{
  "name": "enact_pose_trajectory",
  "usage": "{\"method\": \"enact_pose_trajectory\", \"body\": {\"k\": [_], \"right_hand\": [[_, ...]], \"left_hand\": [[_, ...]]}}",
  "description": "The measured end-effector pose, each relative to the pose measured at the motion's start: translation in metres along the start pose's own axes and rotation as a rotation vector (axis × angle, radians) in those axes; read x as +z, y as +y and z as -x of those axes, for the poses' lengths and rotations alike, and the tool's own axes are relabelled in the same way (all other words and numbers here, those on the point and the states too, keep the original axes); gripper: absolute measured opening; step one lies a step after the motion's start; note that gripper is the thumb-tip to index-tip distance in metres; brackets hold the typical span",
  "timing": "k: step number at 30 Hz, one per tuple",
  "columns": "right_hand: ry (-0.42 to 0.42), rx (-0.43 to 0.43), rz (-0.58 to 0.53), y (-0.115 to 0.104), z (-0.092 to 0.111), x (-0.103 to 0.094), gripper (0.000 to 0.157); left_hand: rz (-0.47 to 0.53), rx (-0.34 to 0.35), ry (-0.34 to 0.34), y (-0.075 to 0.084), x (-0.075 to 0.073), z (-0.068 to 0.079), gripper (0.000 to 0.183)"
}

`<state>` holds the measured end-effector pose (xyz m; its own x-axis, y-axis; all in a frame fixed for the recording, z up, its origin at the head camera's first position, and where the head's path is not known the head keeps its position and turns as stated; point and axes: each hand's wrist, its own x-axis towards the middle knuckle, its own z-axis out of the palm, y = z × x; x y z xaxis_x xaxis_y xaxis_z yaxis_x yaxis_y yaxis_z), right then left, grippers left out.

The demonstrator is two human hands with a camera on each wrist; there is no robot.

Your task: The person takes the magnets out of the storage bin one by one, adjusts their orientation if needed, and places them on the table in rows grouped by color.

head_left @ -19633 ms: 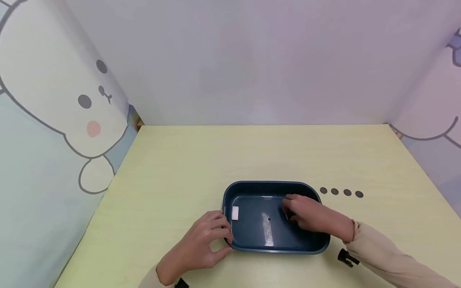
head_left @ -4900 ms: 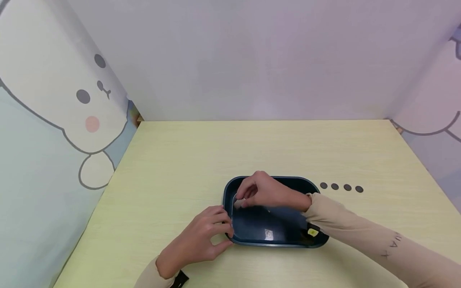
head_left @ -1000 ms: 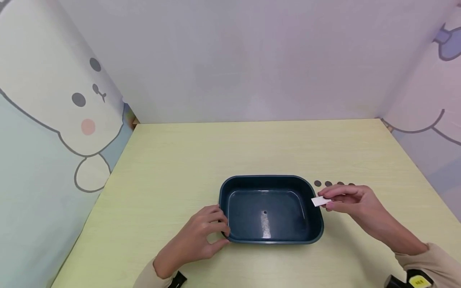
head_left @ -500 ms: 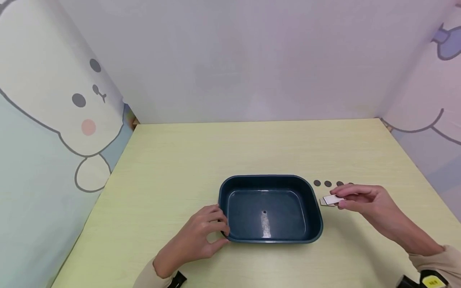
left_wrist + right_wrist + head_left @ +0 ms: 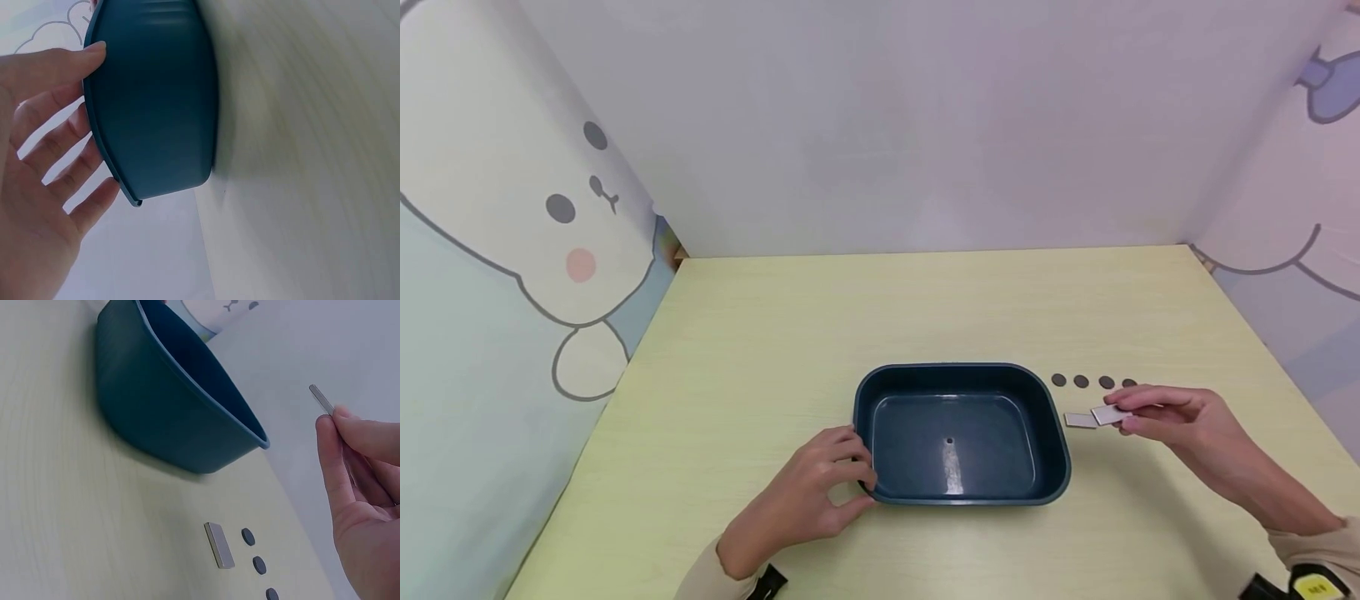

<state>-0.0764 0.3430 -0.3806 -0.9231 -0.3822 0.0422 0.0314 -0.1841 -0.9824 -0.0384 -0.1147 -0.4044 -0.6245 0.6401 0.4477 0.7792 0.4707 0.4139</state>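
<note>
My left hand (image 5: 822, 490) holds the near left corner of a dark blue plastic tub (image 5: 1000, 454), fingers over the rim and thumb at the front side. In the left wrist view the thumb tip presses the tub's rim. Right of the tub, my right hand (image 5: 1191, 429) pinches a thin flat silver-grey rectangular piece (image 5: 1107, 414) between thumb and fingertips, raised above the table. A similar flat rectangular piece (image 5: 1080, 421) lies on the table beside the tub's right wall; the right wrist view shows this lying piece (image 5: 219, 545) with a metallic sheen.
Several small dark round discs (image 5: 1081, 382) lie in a row beyond the rectangular pieces, the rightmost close to my right fingertips. The pale wooden table (image 5: 820, 325) ends at a plain back wall, with cartoon-printed panels at both sides.
My right hand was inside the tub, then came out over its right rim with a rectangular piece. One piece now lies on the table, and the hand has shifted right holding another. Left hand stays.
</note>
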Motion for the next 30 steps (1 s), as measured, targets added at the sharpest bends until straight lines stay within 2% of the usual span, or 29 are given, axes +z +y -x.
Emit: {"method": "enact_pose_trajectory", "body": {"k": [5,22,30], "right_hand": [[-0.005,-0.008,-0.01,0.001,0.003,-0.008,0.038],[0.083,0.037,-0.007,0.004,0.012,-0.028,0.035],[0.079,0.03,-0.03,0.009,0.013,-0.039,0.036]], "left_hand": [[-0.002,0.001,0.002,0.0,0.0,0.0,0.018],[-0.012,0.007,0.005,0.0,-0.001,0.0,0.019],[-0.006,0.016,0.009,-0.001,0.001,0.001,0.02]]}}
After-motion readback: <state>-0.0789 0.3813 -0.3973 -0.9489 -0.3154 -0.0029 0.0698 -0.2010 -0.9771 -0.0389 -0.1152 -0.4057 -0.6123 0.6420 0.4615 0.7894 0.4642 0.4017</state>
